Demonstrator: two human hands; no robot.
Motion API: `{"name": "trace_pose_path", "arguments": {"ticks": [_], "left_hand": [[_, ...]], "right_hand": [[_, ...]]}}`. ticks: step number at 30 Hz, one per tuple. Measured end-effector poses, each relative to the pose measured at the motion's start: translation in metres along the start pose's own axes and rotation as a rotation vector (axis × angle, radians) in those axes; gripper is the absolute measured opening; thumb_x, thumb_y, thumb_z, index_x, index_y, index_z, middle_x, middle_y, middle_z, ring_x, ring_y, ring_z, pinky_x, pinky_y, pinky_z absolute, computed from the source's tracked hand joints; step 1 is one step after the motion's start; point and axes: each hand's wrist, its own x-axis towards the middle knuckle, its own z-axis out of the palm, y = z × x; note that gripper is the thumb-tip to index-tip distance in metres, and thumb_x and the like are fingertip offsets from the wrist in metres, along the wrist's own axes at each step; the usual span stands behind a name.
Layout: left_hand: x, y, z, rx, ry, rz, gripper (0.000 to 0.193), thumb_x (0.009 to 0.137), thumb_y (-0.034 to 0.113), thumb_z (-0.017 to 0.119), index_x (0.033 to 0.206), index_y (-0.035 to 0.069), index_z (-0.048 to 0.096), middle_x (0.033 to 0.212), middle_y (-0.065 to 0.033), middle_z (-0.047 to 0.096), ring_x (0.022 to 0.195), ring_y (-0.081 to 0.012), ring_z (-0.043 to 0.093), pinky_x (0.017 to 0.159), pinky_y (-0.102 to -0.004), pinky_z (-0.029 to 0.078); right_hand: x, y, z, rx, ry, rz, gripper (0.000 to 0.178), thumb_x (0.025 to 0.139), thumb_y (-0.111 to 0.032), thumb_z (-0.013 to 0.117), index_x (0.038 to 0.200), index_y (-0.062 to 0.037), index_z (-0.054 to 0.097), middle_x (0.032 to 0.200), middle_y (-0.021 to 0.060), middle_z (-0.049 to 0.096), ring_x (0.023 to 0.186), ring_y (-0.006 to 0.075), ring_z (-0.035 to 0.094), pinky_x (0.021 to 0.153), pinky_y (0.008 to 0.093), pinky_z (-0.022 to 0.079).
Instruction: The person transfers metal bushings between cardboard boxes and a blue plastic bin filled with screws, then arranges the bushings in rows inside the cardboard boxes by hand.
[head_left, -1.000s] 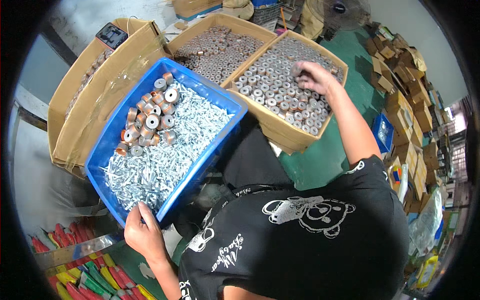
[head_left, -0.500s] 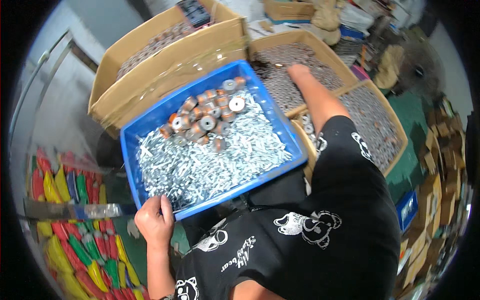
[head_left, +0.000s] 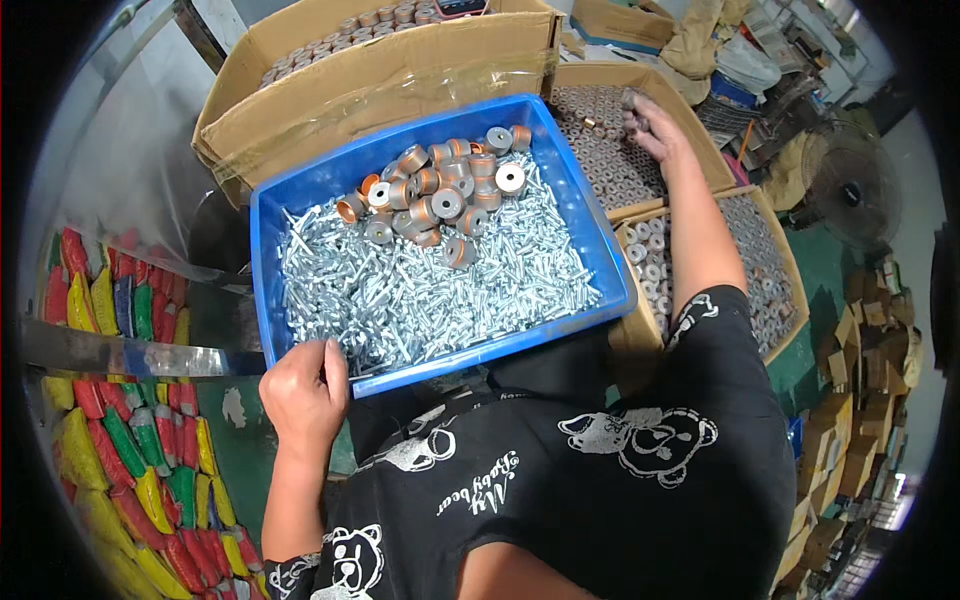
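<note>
A blue plastic tub (head_left: 440, 372) in front of me holds a layer of shiny silver screws (head_left: 450, 300). On top of them, toward the back, is a heap of grey cylindrical parts (head_left: 445, 205) with orange bands and centre holes. My left hand (head_left: 303, 392) is closed at the tub's near left corner, thumb over the rim. My right hand (head_left: 652, 128) is over the right side of a carton (head_left: 700, 140) packed with rows of similar grey parts (head_left: 605, 160). Its darkened fingers are curled, and what they hold is hard to make out. A few copper-coloured pieces (head_left: 588, 122) lie left of it.
Behind the tub stands a tall carton (head_left: 400, 95) with more banded parts. Another carton (head_left: 797, 300) of grey parts sits at right, beside a fan (head_left: 852, 185). Red, yellow and green bundles (head_left: 150, 450) fill a rack at left. Flattened cardboard (head_left: 850, 420) is stacked at far right.
My right hand has shifted right within the back carton, and its fingers now show. The whole view has tilted and moved slightly. My left hand stays at the tub's corner.
</note>
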Motion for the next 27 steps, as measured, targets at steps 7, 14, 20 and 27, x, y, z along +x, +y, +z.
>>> {"name": "trace_pose_path", "arguments": {"ticks": [7, 14, 20, 27], "left_hand": [[-0.001, 0.001, -0.001, 0.019, 0.001, 0.042, 0.027, 0.086, 0.014, 0.063, 0.063, 0.004, 0.054, 0.060, -0.0143, 0.055, 0.053, -0.0335, 0.056, 0.049, -0.0425, 0.043], [-0.007, -0.006, -0.006, -0.089, 0.105, 0.062, 0.029, 0.087, 0.020, 0.063, 0.063, 0.004, 0.057, 0.064, -0.0173, 0.058, 0.059, -0.0369, 0.059, 0.055, -0.0451, 0.046], [-0.014, -0.019, 0.000, -0.148, 0.128, 0.110, 0.025, 0.084, 0.020, 0.064, 0.064, 0.007, 0.061, 0.064, -0.0139, 0.062, 0.058, -0.0335, 0.062, 0.054, -0.0446, 0.049], [-0.013, -0.021, 0.001, -0.211, 0.129, 0.060, 0.029, 0.085, 0.024, 0.061, 0.062, 0.006, 0.063, 0.063, -0.0147, 0.063, 0.058, -0.0339, 0.064, 0.056, -0.0452, 0.052]], "right_hand": [[-0.121, -0.054, 0.237, -1.402, -0.423, -0.448, 0.028, 0.087, -0.028, 0.068, 0.107, -0.0082, 0.067, 0.081, 0.0110, 0.067, 0.073, 0.0205, 0.065, 0.064, 0.0350, 0.051], [-0.150, 0.008, 0.291, -2.124, -0.312, -0.263, 0.027, 0.084, -0.023, 0.062, 0.102, -0.0028, 0.063, 0.092, 0.0194, 0.068, 0.089, 0.0371, 0.067, 0.076, 0.0482, 0.053], [-0.157, -0.023, 0.368, -1.689, -0.492, -0.323, 0.033, 0.081, -0.031, 0.073, 0.093, -0.0007, 0.068, 0.084, 0.0165, 0.070, 0.075, 0.0265, 0.068, 0.069, 0.0388, 0.053], [-0.120, 0.055, 0.561, -1.434, -0.721, -0.131, 0.039, 0.091, -0.033, 0.067, 0.105, 0.0028, 0.065, 0.078, 0.0029, 0.062, 0.065, 0.0100, 0.055, 0.053, 0.0264, 0.044]]}}
